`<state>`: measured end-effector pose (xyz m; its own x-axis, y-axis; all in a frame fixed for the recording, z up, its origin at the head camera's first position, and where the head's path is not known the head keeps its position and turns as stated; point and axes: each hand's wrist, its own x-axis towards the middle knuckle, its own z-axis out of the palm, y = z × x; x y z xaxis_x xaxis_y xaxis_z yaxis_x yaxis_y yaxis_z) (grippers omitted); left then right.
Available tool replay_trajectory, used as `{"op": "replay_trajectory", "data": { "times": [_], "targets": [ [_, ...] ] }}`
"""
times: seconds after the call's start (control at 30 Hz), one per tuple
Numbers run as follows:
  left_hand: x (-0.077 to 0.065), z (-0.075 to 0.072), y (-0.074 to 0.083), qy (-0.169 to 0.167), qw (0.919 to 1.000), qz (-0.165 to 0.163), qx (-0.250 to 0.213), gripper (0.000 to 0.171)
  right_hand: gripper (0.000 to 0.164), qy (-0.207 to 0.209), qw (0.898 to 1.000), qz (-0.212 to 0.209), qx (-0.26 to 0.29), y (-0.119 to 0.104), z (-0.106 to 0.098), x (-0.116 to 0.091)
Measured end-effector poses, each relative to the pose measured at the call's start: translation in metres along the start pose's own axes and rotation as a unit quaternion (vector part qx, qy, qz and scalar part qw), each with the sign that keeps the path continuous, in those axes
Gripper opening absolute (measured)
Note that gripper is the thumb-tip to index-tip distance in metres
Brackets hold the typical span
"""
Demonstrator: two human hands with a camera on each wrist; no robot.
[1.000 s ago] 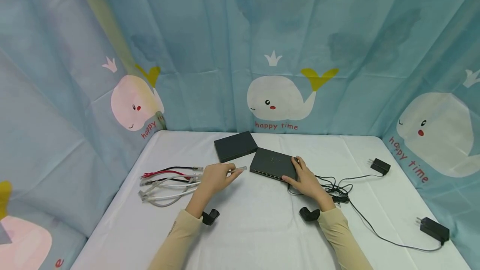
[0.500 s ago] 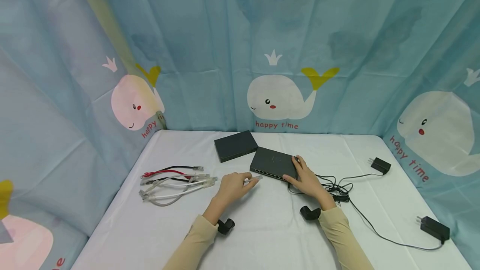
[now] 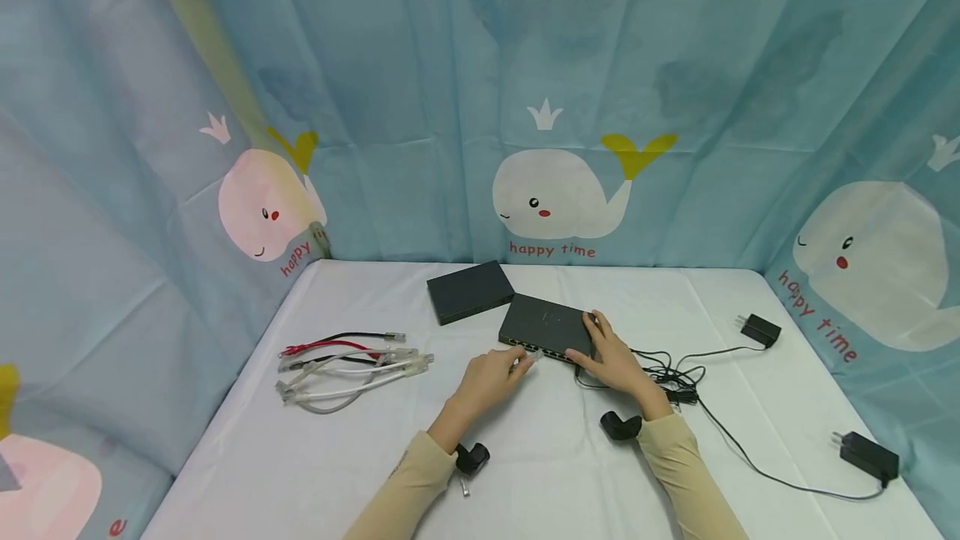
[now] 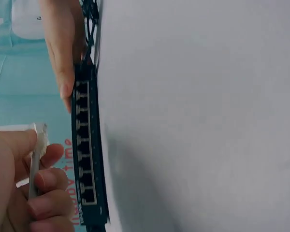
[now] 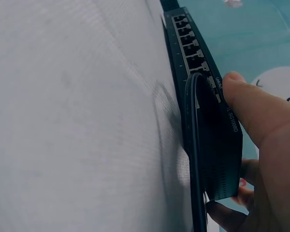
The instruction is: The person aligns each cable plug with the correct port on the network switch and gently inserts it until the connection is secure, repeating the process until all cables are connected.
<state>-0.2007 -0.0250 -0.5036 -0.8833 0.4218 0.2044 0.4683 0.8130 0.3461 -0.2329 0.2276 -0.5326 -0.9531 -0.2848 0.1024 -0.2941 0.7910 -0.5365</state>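
My left hand (image 3: 487,382) pinches a short whitish network cable (image 4: 34,171) close behind its clear plug (image 4: 41,134), just in front of a black network switch (image 3: 546,323). The cable's other plug (image 3: 465,487) shows under the left wrist. A row of ports (image 4: 85,145) on the switch's front faces me, and the left wrist view shows only dark openings in it. With thumb at the front and fingers around the right end, my right hand (image 3: 617,363) grips the switch. A black power cord (image 5: 195,145) runs along the front of its right end.
A second black switch (image 3: 471,292) lies behind, touching corners with the first. Several white, black and red network cables (image 3: 352,369) lie at left. Tangled black cords (image 3: 675,382) at right lead to two power adapters (image 3: 762,332). A printed curtain (image 3: 420,107) backs the table.
My left hand has carried the cable rightward and slightly toward me, from beside the cable pile to the front of the switch. My right hand stays on the switch.
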Motion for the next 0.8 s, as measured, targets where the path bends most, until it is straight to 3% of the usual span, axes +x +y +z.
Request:
{"op": "replay_trajectory", "data": {
  "times": [0.3,0.5,0.8],
  "targets": [
    [0.004,0.012,0.008,-0.037,0.9982,-0.022,-0.041,0.029,0.082,0.001,1.0,0.0,0.002,0.0,0.001,0.001],
    [0.008,0.019,0.015,-0.066,0.9929,-0.047,-0.087,0.033,0.082,0.004,1.0,0.0,-0.001,0.0,0.002,0.001],
    [0.011,0.028,0.025,-0.037,0.9918,-0.057,-0.108,0.04,0.081,0.007,1.0,-0.001,0.005,0.002,0.002,0.001]
  ]
}}
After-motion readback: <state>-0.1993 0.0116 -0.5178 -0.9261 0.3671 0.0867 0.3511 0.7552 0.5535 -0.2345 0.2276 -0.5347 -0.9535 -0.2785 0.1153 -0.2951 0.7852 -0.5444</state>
